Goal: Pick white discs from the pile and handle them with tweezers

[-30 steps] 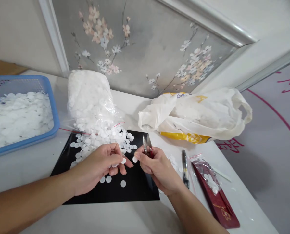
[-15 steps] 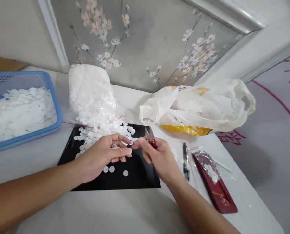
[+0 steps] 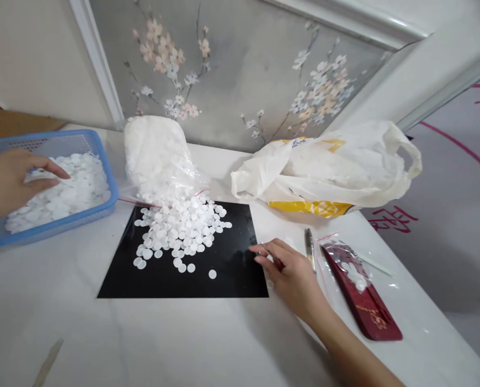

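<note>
My left hand (image 3: 16, 180) is over the blue basket (image 3: 114, 193) at the left, fingers apart above a heap of white discs (image 3: 74, 188); I see nothing held in it. At the right edge of the black mat (image 3: 143, 285), my right hand (image 3: 294, 271) is closed round small red-handled scissors (image 3: 279, 263), their blades mostly hidden. Its thumb and forefinger point left over the mat. A pile of white round discs (image 3: 191, 220) spreads across the mat's upper part, with a few lying loose nearer the front.
A clear bag of white discs (image 3: 157, 153) leans behind the mat. At the back right lies a white and yellow plastic bag (image 3: 324, 172). A pen (image 3: 309, 247) and a dark red packet (image 3: 369, 306) with a small clear bag (image 3: 348, 263) on it lie on the right.
My left hand has gone from the middle of the mat to the basket at the left. My right hand has shifted right and slightly down, keeping the scissors. The view has shifted slightly.
</note>
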`<state>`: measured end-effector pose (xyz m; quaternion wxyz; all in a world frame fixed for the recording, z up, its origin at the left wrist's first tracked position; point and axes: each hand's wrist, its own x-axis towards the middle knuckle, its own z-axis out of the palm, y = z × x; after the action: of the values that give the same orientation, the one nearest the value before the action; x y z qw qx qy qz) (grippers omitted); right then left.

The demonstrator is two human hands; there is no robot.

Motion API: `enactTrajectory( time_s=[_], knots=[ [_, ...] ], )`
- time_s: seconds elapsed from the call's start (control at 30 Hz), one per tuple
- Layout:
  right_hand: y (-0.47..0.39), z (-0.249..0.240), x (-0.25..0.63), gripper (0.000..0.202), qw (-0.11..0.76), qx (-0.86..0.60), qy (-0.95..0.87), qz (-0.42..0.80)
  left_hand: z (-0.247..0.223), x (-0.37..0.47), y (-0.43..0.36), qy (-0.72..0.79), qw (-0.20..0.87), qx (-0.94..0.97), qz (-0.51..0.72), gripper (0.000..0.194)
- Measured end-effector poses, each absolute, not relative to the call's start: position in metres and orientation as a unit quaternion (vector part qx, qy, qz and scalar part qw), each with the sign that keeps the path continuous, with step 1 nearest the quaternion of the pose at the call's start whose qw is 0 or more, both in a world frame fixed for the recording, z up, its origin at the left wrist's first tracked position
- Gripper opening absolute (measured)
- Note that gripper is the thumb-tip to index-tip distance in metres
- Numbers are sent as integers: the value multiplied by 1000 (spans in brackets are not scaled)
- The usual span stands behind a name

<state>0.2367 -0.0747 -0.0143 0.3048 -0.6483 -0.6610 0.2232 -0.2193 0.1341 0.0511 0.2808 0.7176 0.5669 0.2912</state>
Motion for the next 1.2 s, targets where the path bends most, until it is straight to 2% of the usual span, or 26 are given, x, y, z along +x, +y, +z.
enactTrajectory(
  time_s=[0.03, 0.07, 0.13, 0.2, 0.27, 0.33, 0.4, 0.47, 0.63, 0.73, 0.9, 1.07, 1.2],
  knots=[
    [-74, -14, 228, 19, 312, -632, -662, 255, 52, -218, 129, 600, 153, 748, 239, 14],
    [-73, -13, 220, 18, 309, -613, -666, 291, 54, -212, 121, 612, 69, 759, 213, 20],
    [-69, -11, 205, 18, 286, -569, -685, 352, 63, -187, 99, 588, -18, 774, 232, 27],
    [-63, -10, 193, 19, 256, -531, -714, 378, 70, -153, 72, 561, -61, 772, 293, 30],
    [-57, -9, 186, 17, 228, -515, -735, 376, 70, -119, 47, 544, -20, 783, 301, 20],
    [-52, -9, 182, 13, 207, -522, -741, 367, 61, -93, 25, 452, 101, 850, 253, 16],
    [-49, -8, 180, 14, 194, -534, -739, 361, 44, -75, 11, 384, 206, 880, 188, 17],
    [-48, -6, 178, 17, 188, -542, -736, 358, 25, -66, 4, 353, 267, 887, 135, 22],
    [-47, -5, 167, 8, 236, -574, -688, 375, 1, -58, 2, 347, 293, 882, 123, 19],
    [-43, -9, 157, 14, 260, -567, -688, 370, 4, -55, 2, 382, 326, 855, 127, 21],
    [-39, -16, 148, 10, 223, -537, -732, 355, 6, -55, 0, 423, 350, 828, 118, 21],
    [-40, -8, 148, 10, 238, -576, -659, 420, 7, -55, -3, 424, 375, 814, 129, 18],
    [-42, 3, 147, 9, 300, -588, -556, 505, 17, -48, -8, 456, 499, 725, 132, 15]
  ],
)
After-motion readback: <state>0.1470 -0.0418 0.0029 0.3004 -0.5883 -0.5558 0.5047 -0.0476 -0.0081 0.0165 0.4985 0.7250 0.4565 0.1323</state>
